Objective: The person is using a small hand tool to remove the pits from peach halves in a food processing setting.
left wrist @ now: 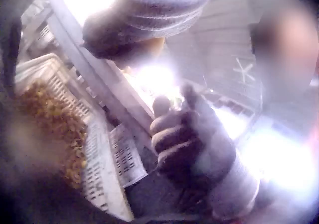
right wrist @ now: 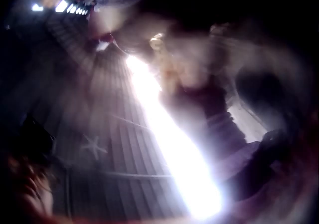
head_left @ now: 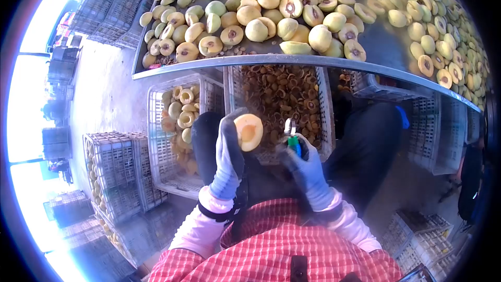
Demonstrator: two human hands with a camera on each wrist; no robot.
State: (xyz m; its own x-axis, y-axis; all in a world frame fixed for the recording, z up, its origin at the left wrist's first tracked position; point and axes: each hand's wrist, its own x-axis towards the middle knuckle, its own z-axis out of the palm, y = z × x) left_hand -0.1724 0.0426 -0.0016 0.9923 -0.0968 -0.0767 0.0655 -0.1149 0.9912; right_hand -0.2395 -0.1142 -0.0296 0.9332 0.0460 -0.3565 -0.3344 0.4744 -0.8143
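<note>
In the head view my gloved left hand (head_left: 226, 143) grips a yellow peach half (head_left: 249, 132), its cut face and brown centre turned outward. My gloved right hand (head_left: 305, 163) holds a pitting tool (head_left: 294, 144) with a green handle and a curved metal tip pointing up, a short way to the right of the fruit. Both hands are above my lap, in front of a crate (head_left: 324, 107) of brown pits and scraps. The left wrist view shows the right hand's fingers (left wrist: 174, 139) curled, with glare over the tool. The right wrist view is dark and blurred.
A metal-edged table (head_left: 292, 60) heaped with peach halves spans the far side. At left, a white crate (head_left: 156, 141) holds hollowed halves. Stacked crates (head_left: 112, 172) stand farther left, and more crates (head_left: 433, 130) sit under the table at right.
</note>
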